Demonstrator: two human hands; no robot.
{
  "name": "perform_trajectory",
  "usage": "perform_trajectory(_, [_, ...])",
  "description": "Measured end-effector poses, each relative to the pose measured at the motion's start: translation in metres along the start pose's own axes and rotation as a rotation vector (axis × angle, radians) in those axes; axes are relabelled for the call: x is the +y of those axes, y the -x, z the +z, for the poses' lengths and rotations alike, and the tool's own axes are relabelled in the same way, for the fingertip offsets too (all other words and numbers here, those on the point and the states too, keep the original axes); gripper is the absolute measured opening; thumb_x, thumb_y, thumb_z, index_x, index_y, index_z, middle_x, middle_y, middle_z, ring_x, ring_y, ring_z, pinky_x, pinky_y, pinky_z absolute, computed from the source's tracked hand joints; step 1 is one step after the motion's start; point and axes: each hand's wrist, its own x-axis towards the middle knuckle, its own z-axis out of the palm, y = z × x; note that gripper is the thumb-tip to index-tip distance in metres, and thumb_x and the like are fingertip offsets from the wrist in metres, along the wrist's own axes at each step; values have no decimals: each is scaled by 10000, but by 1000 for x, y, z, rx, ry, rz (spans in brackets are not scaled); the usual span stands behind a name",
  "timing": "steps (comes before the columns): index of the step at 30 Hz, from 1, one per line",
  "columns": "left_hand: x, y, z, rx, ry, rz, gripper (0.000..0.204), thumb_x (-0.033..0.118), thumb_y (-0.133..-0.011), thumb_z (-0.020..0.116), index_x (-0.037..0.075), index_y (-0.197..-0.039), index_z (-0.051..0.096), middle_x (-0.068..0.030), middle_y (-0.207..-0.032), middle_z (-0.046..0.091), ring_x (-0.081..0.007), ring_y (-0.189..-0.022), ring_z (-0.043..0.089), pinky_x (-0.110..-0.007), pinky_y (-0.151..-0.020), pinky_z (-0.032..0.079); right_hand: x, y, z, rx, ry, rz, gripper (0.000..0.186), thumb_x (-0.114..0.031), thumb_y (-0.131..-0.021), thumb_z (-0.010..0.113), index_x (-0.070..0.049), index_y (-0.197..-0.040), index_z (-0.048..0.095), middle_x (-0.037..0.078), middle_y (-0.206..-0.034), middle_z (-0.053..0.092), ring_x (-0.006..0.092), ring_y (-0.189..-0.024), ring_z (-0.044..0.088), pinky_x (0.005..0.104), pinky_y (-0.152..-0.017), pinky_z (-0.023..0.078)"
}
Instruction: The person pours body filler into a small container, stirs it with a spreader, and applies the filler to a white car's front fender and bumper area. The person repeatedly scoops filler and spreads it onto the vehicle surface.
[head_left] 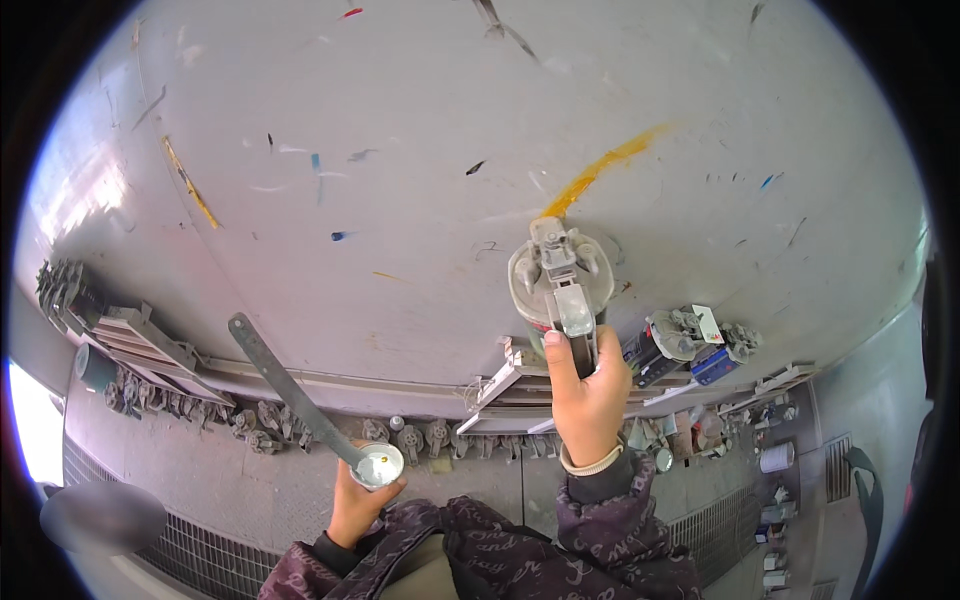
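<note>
Around a small white cup [392, 478] my left hand [352, 508] has its fingers wrapped. White paint-like liquid with a small yellow spot shows inside the cup. A long flat grey metal stirring stick [285, 385] leans out of it, up and to the left. My right hand [592, 405] grips the handle of a paint can [521, 290] with a paint-crusted pouring lid, thumb on top. The lid largely hides the can's body. A yellow paint smear [605, 170] on the grey wall [400, 120] reaches down to the lid's far end.
Paint cans with similar lids [675, 335] stand on a shelf right of my right hand. More lidded cans [270, 425] line the floor along the wall. Light metal racks [150, 345] project at left and centre. Floor gratings [205, 555] lie lower left and lower right.
</note>
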Motion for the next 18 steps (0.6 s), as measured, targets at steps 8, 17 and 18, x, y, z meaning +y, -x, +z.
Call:
perform_trajectory(8, [4, 4, 2, -65, 9, 1, 672, 117, -744, 880, 32, -1286, 492, -71, -1166, 596, -174, -1085, 589, -339, -966, 487, 31, -7, -62, -159, -313, 296, 317, -311, -971, 753, -3, -941, 684, -38, -694, 602, 42, -576, 514, 228, -529, 386])
perform_trajectory(17, [14, 19, 4, -63, -13, -18, 672, 149, -739, 901, 30, -1270, 507, -68, -1150, 604, -174, -1072, 593, -340, -960, 490, 161, -11, -110, -195, -529, 252, 529, -512, -998, 662, 12, -925, 637, 50, -616, 554, 138, -500, 532, 301, -521, 464])
perform_trajectory(18, [15, 20, 5, -60, -47, 8, 673, 150, -737, 903, 29, -1269, 508, -69, -1156, 602, -176, -1077, 591, -341, -962, 490, 175, -14, -110, -207, -603, 254, 524, -520, -992, 671, -30, -836, 570, 60, -612, 541, 150, -493, 526, 322, -522, 479])
